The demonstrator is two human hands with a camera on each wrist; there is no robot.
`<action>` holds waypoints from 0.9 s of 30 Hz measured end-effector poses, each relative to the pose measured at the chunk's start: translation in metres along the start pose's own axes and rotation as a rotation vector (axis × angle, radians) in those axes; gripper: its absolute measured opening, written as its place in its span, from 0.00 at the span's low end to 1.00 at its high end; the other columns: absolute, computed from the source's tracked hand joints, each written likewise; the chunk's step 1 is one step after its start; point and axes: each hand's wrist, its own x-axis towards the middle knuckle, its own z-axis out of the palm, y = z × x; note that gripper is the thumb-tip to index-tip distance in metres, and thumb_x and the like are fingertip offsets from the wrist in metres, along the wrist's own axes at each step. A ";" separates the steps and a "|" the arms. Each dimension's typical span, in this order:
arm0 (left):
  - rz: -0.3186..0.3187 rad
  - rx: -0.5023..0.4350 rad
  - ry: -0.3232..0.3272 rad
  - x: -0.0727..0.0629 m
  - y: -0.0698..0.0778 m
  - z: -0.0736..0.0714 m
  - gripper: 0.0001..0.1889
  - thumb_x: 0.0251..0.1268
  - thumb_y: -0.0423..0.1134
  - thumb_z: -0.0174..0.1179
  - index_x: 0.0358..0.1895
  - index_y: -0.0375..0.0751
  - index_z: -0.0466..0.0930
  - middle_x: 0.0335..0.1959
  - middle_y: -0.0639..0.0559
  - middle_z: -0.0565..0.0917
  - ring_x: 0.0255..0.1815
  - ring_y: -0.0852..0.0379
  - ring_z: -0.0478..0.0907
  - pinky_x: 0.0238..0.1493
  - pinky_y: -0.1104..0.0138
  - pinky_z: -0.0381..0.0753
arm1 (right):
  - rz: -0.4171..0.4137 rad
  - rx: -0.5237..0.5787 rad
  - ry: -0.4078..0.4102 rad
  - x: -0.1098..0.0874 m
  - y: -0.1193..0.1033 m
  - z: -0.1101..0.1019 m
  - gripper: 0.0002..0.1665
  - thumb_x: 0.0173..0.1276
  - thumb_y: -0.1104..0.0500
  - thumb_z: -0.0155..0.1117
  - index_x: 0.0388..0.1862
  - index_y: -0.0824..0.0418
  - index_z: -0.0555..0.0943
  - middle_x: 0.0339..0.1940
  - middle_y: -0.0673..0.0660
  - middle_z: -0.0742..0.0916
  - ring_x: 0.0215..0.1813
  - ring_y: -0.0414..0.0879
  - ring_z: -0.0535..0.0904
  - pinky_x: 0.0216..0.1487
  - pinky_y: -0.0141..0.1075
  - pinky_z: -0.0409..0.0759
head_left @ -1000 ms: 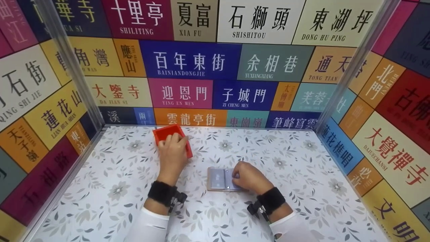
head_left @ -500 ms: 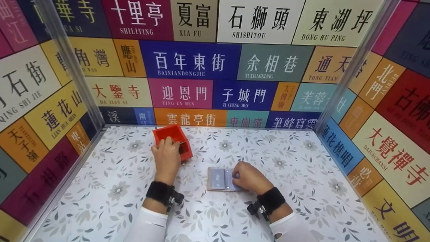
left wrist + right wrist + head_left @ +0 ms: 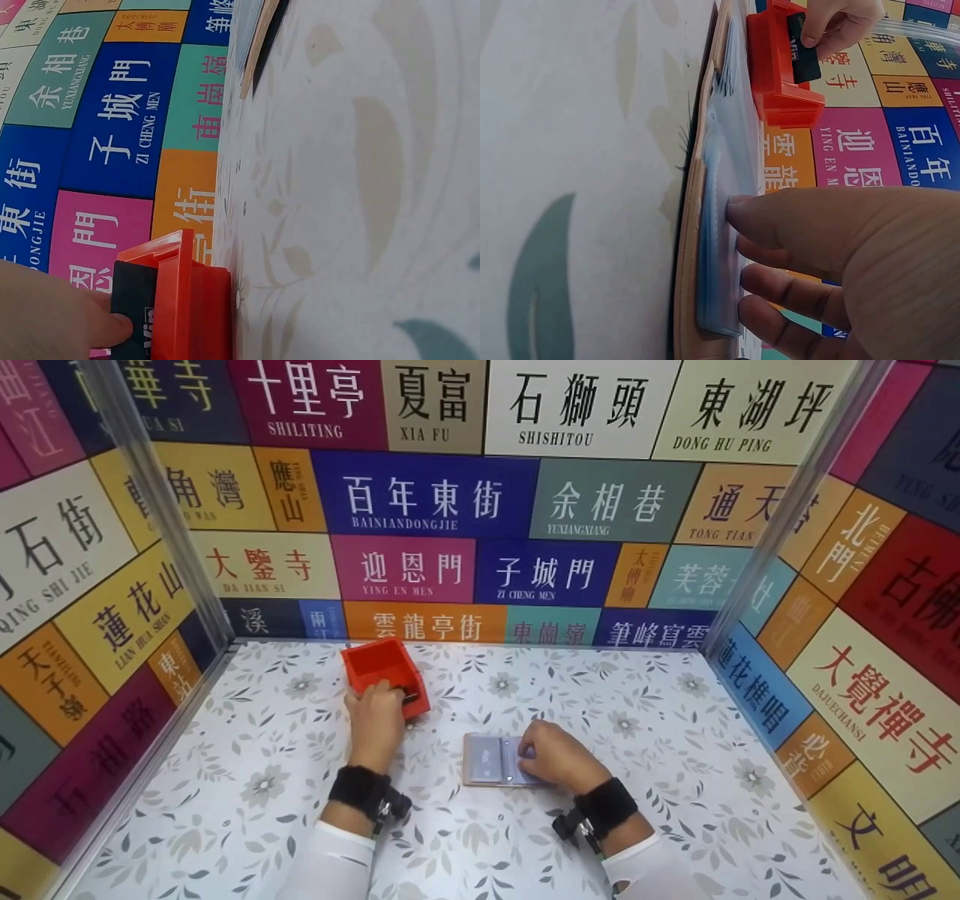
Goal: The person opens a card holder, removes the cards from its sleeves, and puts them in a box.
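My left hand (image 3: 377, 720) pinches a black card (image 3: 132, 307) with white "Vip" lettering between thumb and fingers. It holds the card upright at the near side of a red open-topped box (image 3: 379, 658); the card's lower part is hidden by the box wall in the left wrist view. To the right, an open card holder (image 3: 486, 761) with clear plastic sleeves (image 3: 724, 255) and a tan cover lies flat on the table. My right hand (image 3: 559, 754) rests on its right side, thumb and bent fingertips touching the sleeves.
A white table (image 3: 465, 840) with a grey leaf and flower print lies under everything. Walls (image 3: 424, 495) of colourful place-name panels close off the back and both sides. The red box stands near the back wall, left of the middle.
My left hand has drawn back from inside the red box toward its near side, and the black card has come into sight in its fingers. The right hand and card holder stay put.
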 end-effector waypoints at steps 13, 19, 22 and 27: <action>-0.032 0.032 -0.173 -0.005 0.002 0.002 0.06 0.64 0.28 0.64 0.38 0.36 0.90 0.33 0.40 0.85 0.39 0.38 0.82 0.56 0.38 0.61 | -0.001 -0.007 0.005 0.001 0.001 0.000 0.08 0.61 0.58 0.80 0.37 0.57 0.89 0.39 0.51 0.83 0.43 0.45 0.79 0.52 0.46 0.82; -0.057 0.028 -0.232 -0.006 0.004 0.001 0.10 0.65 0.42 0.73 0.41 0.38 0.90 0.35 0.40 0.86 0.42 0.38 0.81 0.59 0.36 0.59 | -0.003 -0.009 0.002 0.000 0.001 0.000 0.08 0.61 0.59 0.80 0.37 0.58 0.89 0.39 0.51 0.83 0.43 0.46 0.79 0.52 0.46 0.82; -0.066 0.025 -0.249 -0.004 0.007 -0.002 0.13 0.65 0.44 0.74 0.43 0.38 0.90 0.37 0.40 0.85 0.45 0.38 0.81 0.60 0.36 0.59 | 0.000 -0.012 0.003 0.000 0.001 0.001 0.08 0.61 0.59 0.80 0.38 0.58 0.89 0.40 0.51 0.83 0.45 0.46 0.80 0.54 0.47 0.82; -0.024 0.041 -0.177 0.002 0.015 -0.010 0.11 0.67 0.45 0.72 0.42 0.40 0.91 0.40 0.42 0.86 0.49 0.39 0.81 0.64 0.36 0.59 | 0.000 -0.014 0.004 0.001 0.001 0.001 0.08 0.62 0.58 0.80 0.38 0.58 0.89 0.40 0.51 0.83 0.45 0.47 0.80 0.54 0.47 0.82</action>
